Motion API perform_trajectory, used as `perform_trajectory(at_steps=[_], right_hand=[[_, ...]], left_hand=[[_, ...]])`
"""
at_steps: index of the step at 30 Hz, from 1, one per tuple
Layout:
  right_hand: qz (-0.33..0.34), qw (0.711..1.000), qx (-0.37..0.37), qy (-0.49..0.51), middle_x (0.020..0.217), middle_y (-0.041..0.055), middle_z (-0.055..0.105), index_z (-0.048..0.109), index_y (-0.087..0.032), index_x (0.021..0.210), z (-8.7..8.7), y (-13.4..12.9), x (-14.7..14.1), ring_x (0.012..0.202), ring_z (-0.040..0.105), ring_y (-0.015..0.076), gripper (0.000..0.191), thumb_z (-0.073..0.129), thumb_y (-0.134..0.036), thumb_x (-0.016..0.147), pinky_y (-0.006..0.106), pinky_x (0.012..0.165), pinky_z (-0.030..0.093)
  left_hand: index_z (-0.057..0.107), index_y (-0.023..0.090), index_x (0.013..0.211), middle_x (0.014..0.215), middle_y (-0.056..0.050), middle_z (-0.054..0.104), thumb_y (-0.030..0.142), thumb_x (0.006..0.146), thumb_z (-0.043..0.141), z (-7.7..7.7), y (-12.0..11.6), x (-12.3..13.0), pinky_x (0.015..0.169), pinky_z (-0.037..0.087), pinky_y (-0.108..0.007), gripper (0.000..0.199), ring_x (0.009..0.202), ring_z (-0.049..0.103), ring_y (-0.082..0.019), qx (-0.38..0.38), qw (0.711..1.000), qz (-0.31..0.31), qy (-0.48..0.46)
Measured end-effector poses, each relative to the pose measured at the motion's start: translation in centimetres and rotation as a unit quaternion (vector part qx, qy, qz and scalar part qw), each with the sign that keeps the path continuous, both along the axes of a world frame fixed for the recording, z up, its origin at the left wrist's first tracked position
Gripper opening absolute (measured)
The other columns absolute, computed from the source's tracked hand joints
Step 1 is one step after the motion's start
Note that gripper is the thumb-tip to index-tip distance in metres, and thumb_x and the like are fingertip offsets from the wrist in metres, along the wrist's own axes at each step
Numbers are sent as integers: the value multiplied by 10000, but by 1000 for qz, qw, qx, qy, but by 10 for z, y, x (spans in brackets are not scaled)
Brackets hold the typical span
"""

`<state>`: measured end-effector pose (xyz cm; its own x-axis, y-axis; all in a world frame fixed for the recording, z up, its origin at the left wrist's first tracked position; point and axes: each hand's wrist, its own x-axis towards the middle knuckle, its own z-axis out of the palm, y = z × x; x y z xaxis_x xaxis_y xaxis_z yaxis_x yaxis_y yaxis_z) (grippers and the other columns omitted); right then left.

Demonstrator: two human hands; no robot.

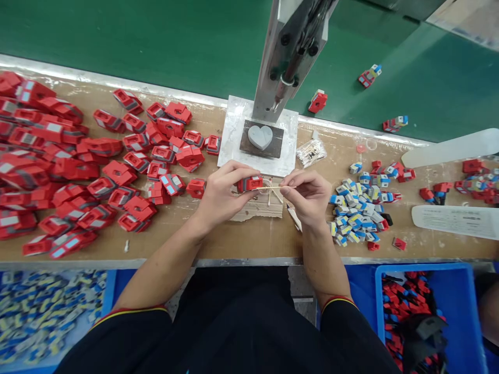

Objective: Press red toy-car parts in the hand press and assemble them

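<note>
Between the thumb and fingers of my left hand (228,195) is a small red plastic toy vehicle part (250,183). My right hand (307,193) pinches a thin cotton swab (277,187), whose far end points at the right side of the red part. Whether its tip touches the part I cannot tell. Just below lie loose swabs (268,197) on a torn cardboard piece (259,210). Behind my hands stands a metal press (286,67), with a grey heart-shaped block (260,137) on its base plate (234,140).
Many red parts (101,187) cover the left of the bench. A bag of swabs (311,151) lies right of the press. Farther right is a pile of white-blue-yellow pieces (356,213). Blue bins (460,311) stand below the front edge; a green surface (136,47) runs behind.
</note>
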<state>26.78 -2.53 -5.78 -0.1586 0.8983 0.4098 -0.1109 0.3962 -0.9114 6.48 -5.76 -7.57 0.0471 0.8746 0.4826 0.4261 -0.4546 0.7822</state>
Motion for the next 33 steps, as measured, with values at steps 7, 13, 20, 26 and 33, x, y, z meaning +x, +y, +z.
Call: perform_trajectory(at_steps=[7,13,20,26,33], right_hand=[[16,999,-48,-18,747,2,756,666,-234,766,-5,1,-4,686,729,149,331,891,-470,825,282,600,577],[24,998,-47,-30,756,2,769,680,-233,776,-7,1,-5,662,714,135,297,878,-444,840,261,540,513],[-6,998,-33,-60,740,0,758,689,-237,776,-6,3,3,593,627,121,290,865,-457,846,279,532,483],[-3,995,-11,-98,757,6,761,688,-247,787,-5,3,10,595,611,129,230,836,-399,875,296,535,470],[14,980,39,-192,773,4,753,686,-242,804,1,13,25,646,612,137,156,782,-316,901,291,579,456]], left_hand=[[780,233,1110,1048,-51,772,270,905,836,1,-1,1,860,605,-315,215,954,738,-190,-3,1000,-3,3],[780,236,1098,1043,-49,771,288,912,830,2,-1,1,853,600,-316,200,954,732,-192,-7,1000,-3,5],[776,244,1099,1044,-42,776,297,902,840,2,0,-2,858,605,-325,214,942,731,-191,-4,1000,3,20],[774,233,1104,1042,-42,772,239,888,848,2,0,-2,856,613,-308,229,947,741,-184,17,1000,7,26],[764,242,1107,1047,-39,777,259,898,832,6,0,-5,862,628,-332,220,965,745,-197,26,999,21,38]])
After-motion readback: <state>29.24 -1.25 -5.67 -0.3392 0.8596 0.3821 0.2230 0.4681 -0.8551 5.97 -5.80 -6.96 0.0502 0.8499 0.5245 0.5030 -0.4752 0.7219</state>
